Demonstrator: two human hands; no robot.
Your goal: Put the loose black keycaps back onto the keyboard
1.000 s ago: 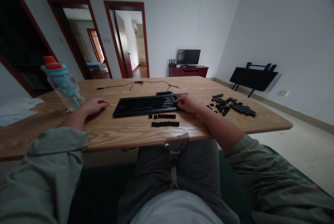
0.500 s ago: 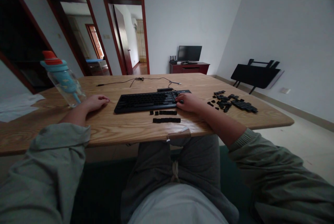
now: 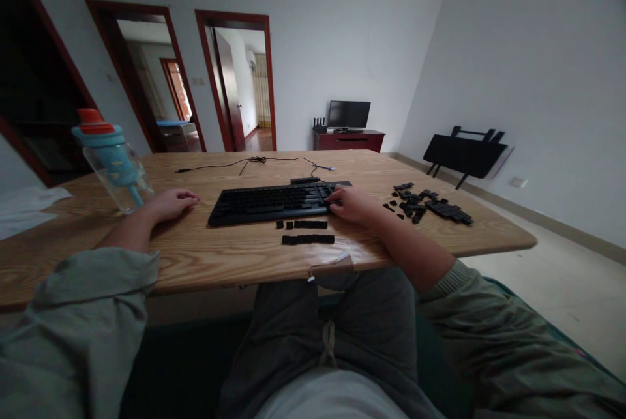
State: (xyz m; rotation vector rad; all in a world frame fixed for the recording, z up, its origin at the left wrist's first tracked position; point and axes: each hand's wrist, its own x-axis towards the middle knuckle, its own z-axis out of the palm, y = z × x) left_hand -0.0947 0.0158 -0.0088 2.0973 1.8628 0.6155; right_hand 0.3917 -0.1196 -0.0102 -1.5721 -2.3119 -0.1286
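Near the middle of the worktop (image 3: pixel 235 256) lies a black keyboard (image 3: pixel 264 204), its long side roughly parallel to the near edge and set back from it. The right hand (image 3: pixel 349 204) covers part of the keyboard's right end, fingertips bent down at the keys; whether its grip pinches a keycap I cannot tell. Just in front of the keyboard, two single keycaps (image 3: pixel 284 225) and a short row of keycaps (image 3: pixel 311 225) form one line, with a second row of keycaps (image 3: pixel 308 239) nearer the worktop's rim. Between that row and the rim, wood grain shows, and brown tape (image 3: pixel 335 266) wraps the edge.

Left of the keyboard, a strip of wood separates it from the left hand (image 3: pixel 173 202), which rests with its grip slack, fingers loosely curled. Beside that forearm stands a bottle (image 3: pixel 110 158) with a red cap, and farther left white tissue (image 3: pixel 29 201).

To the right, past the right hand, a scattered heap of keycaps (image 3: pixel 415 201) sits well inside the right edge. Behind the keyboard, a thin black cable (image 3: pixel 215 166) runs across near the far edge. Beyond stand a television (image 3: pixel 349 114) and a folded table (image 3: pixel 464 155).
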